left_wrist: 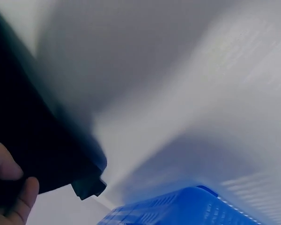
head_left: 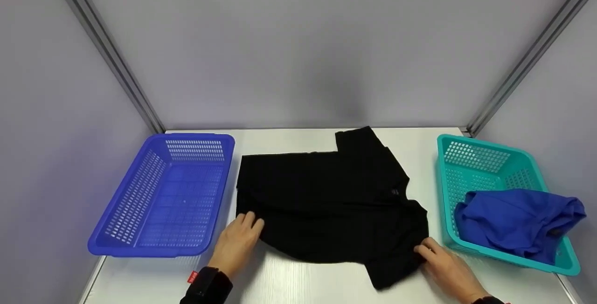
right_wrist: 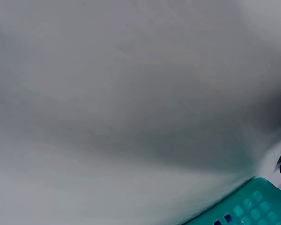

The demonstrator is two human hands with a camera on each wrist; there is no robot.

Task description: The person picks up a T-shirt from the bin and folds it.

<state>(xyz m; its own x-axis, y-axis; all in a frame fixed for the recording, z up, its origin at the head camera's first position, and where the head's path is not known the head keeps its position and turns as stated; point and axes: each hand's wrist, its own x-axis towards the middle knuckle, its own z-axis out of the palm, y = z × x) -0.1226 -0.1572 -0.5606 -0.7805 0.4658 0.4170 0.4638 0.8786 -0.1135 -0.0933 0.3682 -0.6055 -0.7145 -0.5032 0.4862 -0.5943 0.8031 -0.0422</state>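
A black shirt (head_left: 331,201) lies mid-table between a blue basket (head_left: 140,229) at 9 o'clock and a teal basket (head_left: 450,187) at 3 o'clock holding blue cloth (head_left: 517,220). The left hand (head_left: 238,243) pinches the shirt's near-left edge; the right hand (head_left: 445,266) grips its near-right corner. A red cuff tag (head_left: 193,276) is unreadable.

Looked like test booth, not home: plain grey walls (head_left: 298,47) with metal corner strips (head_left: 107,52), white tabletop (head_left: 289,280), blue basket (head_left: 140,243), teal basket (head_left: 443,187).
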